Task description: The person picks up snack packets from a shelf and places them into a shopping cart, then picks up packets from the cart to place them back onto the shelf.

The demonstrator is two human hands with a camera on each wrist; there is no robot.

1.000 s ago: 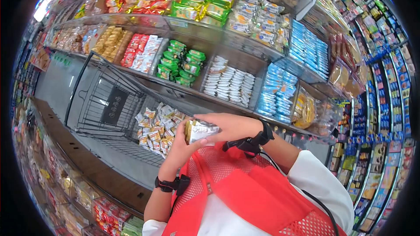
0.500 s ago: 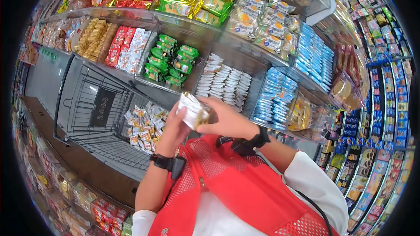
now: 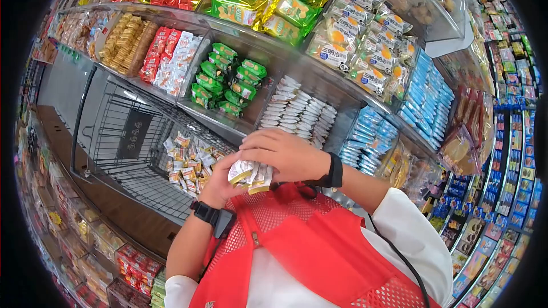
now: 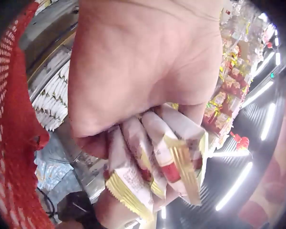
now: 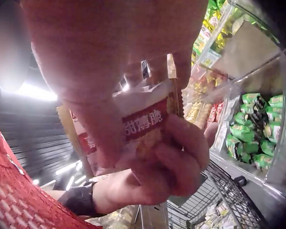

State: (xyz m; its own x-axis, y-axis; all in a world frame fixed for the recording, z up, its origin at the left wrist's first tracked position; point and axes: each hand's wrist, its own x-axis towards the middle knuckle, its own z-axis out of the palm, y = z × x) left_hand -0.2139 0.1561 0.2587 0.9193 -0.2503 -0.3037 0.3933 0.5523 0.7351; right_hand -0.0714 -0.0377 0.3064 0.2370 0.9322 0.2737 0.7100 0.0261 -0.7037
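Note:
In the head view, my left hand and right hand together hold a small stack of snack packets in front of the red vest. The left hand supports the stack from the side, and the right hand curls over its top. White wrappers with gold crimped ends stick out side by side below the left hand in the left wrist view. One packet shows a red label band in the right wrist view, with fingers of both hands around it.
A wire shopping cart stands to the left, with many loose white-and-gold packets in it. Shelf bins ahead hold green packets, white packets and blue packets. Another shelf runs along the lower left.
The stack was tilted upward with its white faces showing; now it is turned so the gold ends point down toward the vest. My right hand has moved over its top.

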